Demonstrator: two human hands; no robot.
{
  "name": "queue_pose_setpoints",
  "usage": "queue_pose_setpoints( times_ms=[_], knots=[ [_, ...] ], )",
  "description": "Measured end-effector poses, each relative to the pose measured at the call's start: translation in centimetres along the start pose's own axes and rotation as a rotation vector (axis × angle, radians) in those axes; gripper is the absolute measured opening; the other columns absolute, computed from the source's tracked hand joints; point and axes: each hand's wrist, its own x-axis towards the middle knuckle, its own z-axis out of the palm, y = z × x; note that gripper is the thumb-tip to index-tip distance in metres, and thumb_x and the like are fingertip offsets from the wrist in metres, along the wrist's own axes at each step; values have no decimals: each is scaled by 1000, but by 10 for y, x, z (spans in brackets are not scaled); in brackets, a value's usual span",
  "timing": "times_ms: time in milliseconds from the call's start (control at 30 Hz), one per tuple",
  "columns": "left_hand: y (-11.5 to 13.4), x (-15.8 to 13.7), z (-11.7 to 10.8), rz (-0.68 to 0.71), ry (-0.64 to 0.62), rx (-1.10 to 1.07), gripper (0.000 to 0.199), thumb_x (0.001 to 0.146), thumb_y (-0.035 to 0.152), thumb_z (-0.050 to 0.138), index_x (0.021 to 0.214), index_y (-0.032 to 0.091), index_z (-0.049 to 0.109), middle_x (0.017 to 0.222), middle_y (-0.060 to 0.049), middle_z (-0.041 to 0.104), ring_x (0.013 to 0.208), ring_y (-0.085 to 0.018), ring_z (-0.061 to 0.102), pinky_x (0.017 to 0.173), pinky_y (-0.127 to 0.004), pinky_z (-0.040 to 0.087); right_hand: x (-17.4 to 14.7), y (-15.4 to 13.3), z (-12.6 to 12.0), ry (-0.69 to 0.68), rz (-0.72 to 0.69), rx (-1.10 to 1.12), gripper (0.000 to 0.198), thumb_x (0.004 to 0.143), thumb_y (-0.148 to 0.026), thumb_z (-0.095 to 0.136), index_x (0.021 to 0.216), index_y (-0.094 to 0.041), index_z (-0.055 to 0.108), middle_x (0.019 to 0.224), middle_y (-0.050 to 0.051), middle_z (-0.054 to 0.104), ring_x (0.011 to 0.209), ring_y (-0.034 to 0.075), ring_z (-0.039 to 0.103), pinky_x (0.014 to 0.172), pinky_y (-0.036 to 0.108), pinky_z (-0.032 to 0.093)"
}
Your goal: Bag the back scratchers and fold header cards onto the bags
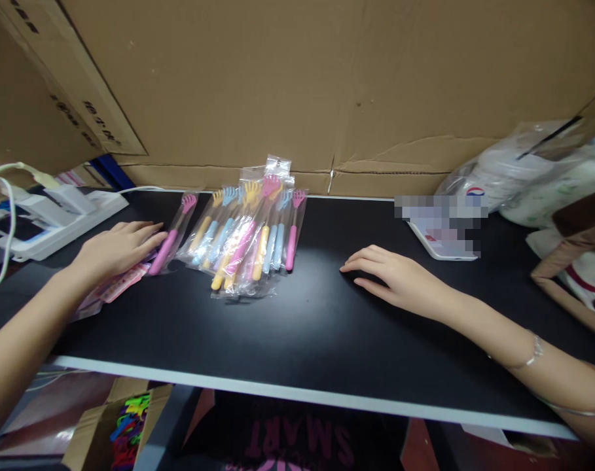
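My left hand (120,248) lies flat with its fingers stretched out. Under it are pink printed packets (125,282), partly hidden by the palm. Its fingertips are close to a pink back scratcher (165,252) in a clear sleeve; I cannot tell whether they touch. To the right, a pile of wrapped back scratchers (238,252) in pink, yellow and blue lies with claw ends toward the back wall. My right hand (393,275) rests low over the black tabletop (297,333), right of the pile, fingers extended and thumb apart, holding nothing.
A white power strip (76,226) with plugs and cables stands at the left. Cardboard (277,85) walls the back. A phone (439,235), a bagged cup (503,173) and a doll-like item (586,261) are at the right. Below the table edge sits a box (98,425) of colourful pieces.
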Motion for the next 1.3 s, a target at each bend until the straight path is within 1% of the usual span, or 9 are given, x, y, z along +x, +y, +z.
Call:
queue_pose_setpoints(
  times_ms=[133,267,367,567,700,1000,1100,1200,1300],
  knots=[
    [-12,-13,7,115,-56,-96,83,91,71,4,117,20,64,145,-6,54,135,-26,43,114,-41,31,-2,1,1,1,-15,-22,26,98,-27,44,111,-22,66,110,8,70,100,21,66,86,37,55],
    [-3,-33,10,-51,-85,-101,89,92,73,2,144,13,42,159,-10,32,148,-27,27,120,-39,21,-2,0,0,0,-31,-69,25,99,-27,43,110,-22,65,110,7,70,99,20,67,85,35,55],
    [8,-44,11,-97,-80,-122,85,94,70,5,154,13,25,162,-10,26,152,-24,17,123,-39,14,-2,0,0,0,-29,-81,25,99,-27,43,109,-23,66,111,7,71,99,20,68,85,35,55],
    [21,-57,7,-110,-48,-176,77,97,67,11,150,16,34,161,-10,29,151,-26,21,123,-41,18,-3,0,1,11,-32,-101,25,99,-27,43,107,-23,66,110,6,72,98,20,69,84,33,55],
    [33,-65,1,-143,-45,-217,60,100,54,21,143,15,39,160,-11,30,149,-24,25,122,-39,22,-3,-1,0,28,-42,-107,24,99,-26,44,103,-22,67,108,6,72,96,20,69,82,32,54],
    [55,-58,-13,-436,-21,-215,58,98,50,19,137,20,49,142,-5,56,129,-24,53,109,-40,39,-1,2,1,31,-27,-87,24,99,-26,44,107,-20,66,105,6,72,96,20,69,83,33,54],
    [46,-60,-18,-428,53,-355,62,99,56,14,135,21,50,142,-2,56,130,-21,52,113,-37,35,-1,3,2,29,-28,-61,25,99,-26,44,107,-20,67,106,7,72,98,19,68,85,33,54],
    [30,-70,-12,-340,69,-451,75,93,74,15,141,24,45,152,1,46,138,-21,44,118,-41,29,-2,4,1,18,-39,-53,24,98,-26,46,108,-21,67,109,7,71,100,20,68,87,33,53],
    [20,-78,3,-214,86,-387,87,86,85,20,147,26,39,159,-1,35,147,-24,31,121,-46,23,-3,5,0,4,-51,-60,23,97,-28,49,111,-21,66,111,7,71,101,20,67,87,33,54]
  ],
)
